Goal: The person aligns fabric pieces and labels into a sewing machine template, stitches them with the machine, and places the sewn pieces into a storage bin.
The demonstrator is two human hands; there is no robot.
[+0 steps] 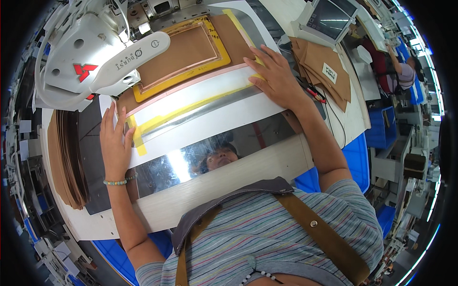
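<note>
My left hand [115,145] lies with fingers stretched out at the left edge of a brown panel [234,35], beside a strip of yellow tape [137,138]. On the far side to the right, my right hand [275,78] is spread flat, its fingertips on the panel's right edge and the taped border. A yellow rectangular frame [222,52] rests on the panel, partly beneath the white machine head [81,52]. Under the panel is a white sheet [210,117] crossed by a long yellow tape strip [191,114]. Both hands appear to hold nothing.
A stack of brown panels [67,157] stands at the left. More brown pieces [329,66] with a white label lie at the right, near a screen [331,19] and some red-handled tools [317,95]. A shiny metal plate [214,157] borders the near table edge. Blue bins [355,162] sit below.
</note>
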